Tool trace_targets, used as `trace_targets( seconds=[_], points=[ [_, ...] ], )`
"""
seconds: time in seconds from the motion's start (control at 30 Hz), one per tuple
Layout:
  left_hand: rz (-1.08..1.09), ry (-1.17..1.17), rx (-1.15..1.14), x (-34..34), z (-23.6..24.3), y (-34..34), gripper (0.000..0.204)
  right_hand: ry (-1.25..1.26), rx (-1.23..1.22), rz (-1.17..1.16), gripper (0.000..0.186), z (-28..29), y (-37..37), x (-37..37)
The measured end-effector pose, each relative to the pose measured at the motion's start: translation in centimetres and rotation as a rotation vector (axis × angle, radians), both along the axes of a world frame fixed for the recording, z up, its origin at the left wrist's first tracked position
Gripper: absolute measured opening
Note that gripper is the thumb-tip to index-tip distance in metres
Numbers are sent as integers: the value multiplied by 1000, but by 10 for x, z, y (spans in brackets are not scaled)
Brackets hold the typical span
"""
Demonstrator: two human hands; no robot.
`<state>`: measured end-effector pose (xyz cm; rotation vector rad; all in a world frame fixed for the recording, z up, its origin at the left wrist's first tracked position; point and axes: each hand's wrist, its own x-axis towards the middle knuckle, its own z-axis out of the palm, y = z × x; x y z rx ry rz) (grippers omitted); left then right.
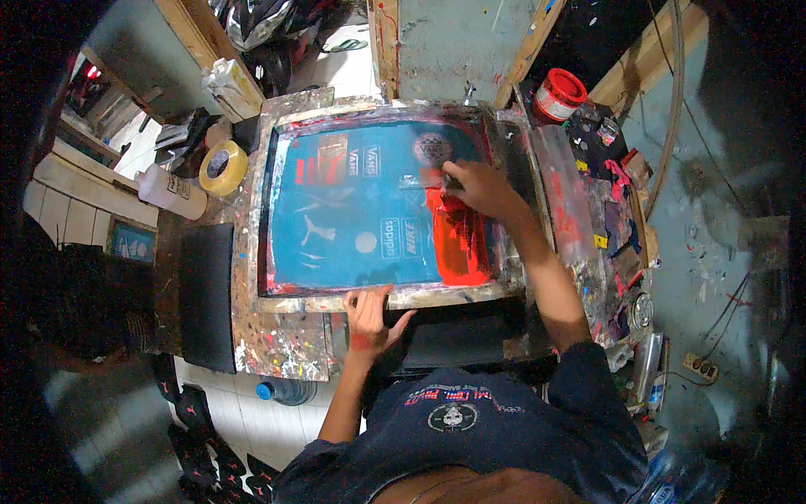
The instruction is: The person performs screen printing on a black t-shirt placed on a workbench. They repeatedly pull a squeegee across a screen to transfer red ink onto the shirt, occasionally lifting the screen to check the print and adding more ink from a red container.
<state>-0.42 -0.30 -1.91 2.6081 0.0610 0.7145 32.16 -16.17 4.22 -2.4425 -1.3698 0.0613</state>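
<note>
A silk-screen printing frame [386, 299] with blue mesh lies on the worktable. White logo shapes show through the mesh. My right hand [483, 189] is closed around a small squeegee [451, 179] at the mesh's far right, mostly hidden by the fingers. From there a wide band of wet red ink [460, 244] runs toward the near edge of the mesh. At the frame's near wooden side rests my left hand [369, 321], fingertips on the wood and thumb spread away to the right.
Left of the frame are a tape roll [223, 168], a white bottle [172, 191] and a black sheet [207, 298]. A red tub [560, 94] stands at the far right. Paint-stained scraps [620, 227] clutter the right side. A large water bottle [285, 391] stands below the table's near edge.
</note>
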Motion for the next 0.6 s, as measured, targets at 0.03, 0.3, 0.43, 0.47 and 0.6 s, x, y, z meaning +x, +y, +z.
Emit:
trace_targets(
  seconds=[0.03, 0.3, 0.43, 0.47, 0.6],
  points=[
    [29, 3, -3, -2, 2, -1, 67, -74, 15, 6, 44, -5, -2, -12],
    [71, 53, 62, -6, 9, 9, 80, -229, -4, -46, 41, -32, -74, -187],
    [14, 31, 89, -8, -7, 18, 74, -238, -33, -93, 46, -17, -75, -204],
    [23, 9, 75, -8, -7, 18, 73, -237, -17, -112, 51, -12, -72, -208],
    [57, -4, 9, -7, 23, 20, 69, -260, 21, -124, 69, 45, -68, -216]
  ],
)
